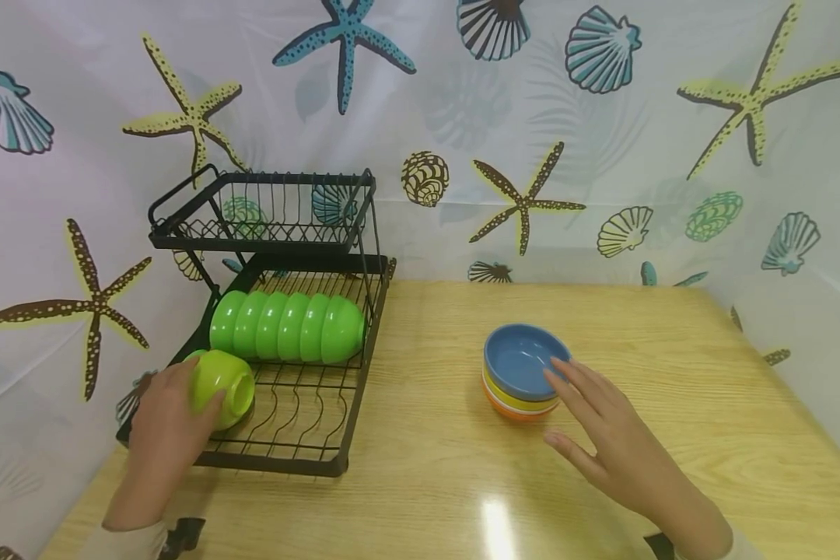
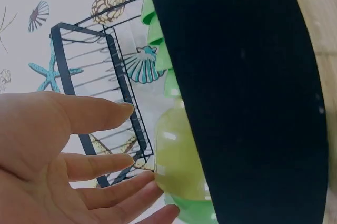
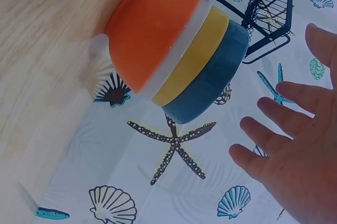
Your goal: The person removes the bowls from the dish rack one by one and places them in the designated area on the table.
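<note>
My left hand (image 1: 171, 412) is at the front left of the dish rack, its fingertips right at a yellow-green bowl (image 1: 225, 389) that stands on its side there. In the left wrist view, the fingers of that hand (image 2: 89, 166) are spread and relaxed beside the yellow-green bowl (image 2: 176, 155). A green bowl (image 2: 192, 211) shows partly behind it. My right hand (image 1: 619, 447) is held with spread fingers at the right of a stack of bowls, blue (image 1: 521, 362) on top, then yellow, white and orange (image 3: 152, 29). It holds nothing.
The black two-tier dish rack (image 1: 339, 465) stands at the left of the wooden table (image 1: 434, 474). A row of several green bowls (image 1: 339, 330) stands on edge in its lower tier, under the upper basket (image 1: 252, 246). A patterned curtain (image 1: 406, 70) hangs behind.
</note>
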Demonstrator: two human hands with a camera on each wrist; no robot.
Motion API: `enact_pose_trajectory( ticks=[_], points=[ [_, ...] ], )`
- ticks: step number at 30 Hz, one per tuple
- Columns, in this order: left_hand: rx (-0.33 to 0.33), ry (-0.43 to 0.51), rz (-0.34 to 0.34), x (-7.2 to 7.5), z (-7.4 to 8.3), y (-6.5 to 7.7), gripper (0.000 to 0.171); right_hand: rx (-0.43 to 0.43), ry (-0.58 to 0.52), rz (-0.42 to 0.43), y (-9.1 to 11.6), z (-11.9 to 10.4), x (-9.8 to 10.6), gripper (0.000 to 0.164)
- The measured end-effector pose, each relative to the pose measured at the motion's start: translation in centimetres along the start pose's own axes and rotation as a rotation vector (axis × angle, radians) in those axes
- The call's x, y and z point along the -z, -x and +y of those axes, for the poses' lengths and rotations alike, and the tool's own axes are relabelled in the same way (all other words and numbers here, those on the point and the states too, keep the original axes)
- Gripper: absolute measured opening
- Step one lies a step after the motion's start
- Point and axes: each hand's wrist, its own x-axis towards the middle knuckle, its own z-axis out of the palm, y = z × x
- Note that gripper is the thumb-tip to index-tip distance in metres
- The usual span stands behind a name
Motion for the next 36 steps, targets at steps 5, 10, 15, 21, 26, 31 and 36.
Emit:
enact_pose_trajectory(
  ticks=[5, 10, 15, 21, 26, 31, 36],
  points=[
    [-0.002, 0.016, -0.005, 0.1, -0.6, -0.2, 0.059, -0.011, -0.001, -0.011, 0.1, 0.0, 0.0, 0.068],
    [0.029, 0.034, -0.025, -0.1, -0.9, -0.4, 0.058, -0.008, 0.001, -0.014, 0.1, 0.0, 0.0, 0.068],
    [0.052, 0.041, -0.076, -0.2, -1.3, -0.5, 0.053, 0.003, -0.009, -0.001, 0.0, 0.0, -0.2, 0.068],
    [0.063, 0.080, -0.092, -0.1, -2.4, -0.7, 0.049, 0.003, -0.011, -0.004, -0.1, 0.0, -0.3, 0.068],
    [0.095, 0.130, -0.101, 0.1, -3.5, -1.1, 0.045, -0.008, -0.008, -0.025, 0.0, 0.0, -0.4, 0.067],
    [0.170, 0.189, -0.130, 0.1, -3.7, -1.2, 0.047, -0.003, -0.002, -0.020, 0.1, 0.1, -0.4, 0.064],
    [0.243, 0.263, -0.167, 0.2, -3.8, -1.1, 0.053, 0.004, 0.002, -0.019, 0.0, 0.1, -0.4, 0.060]
  ],
)
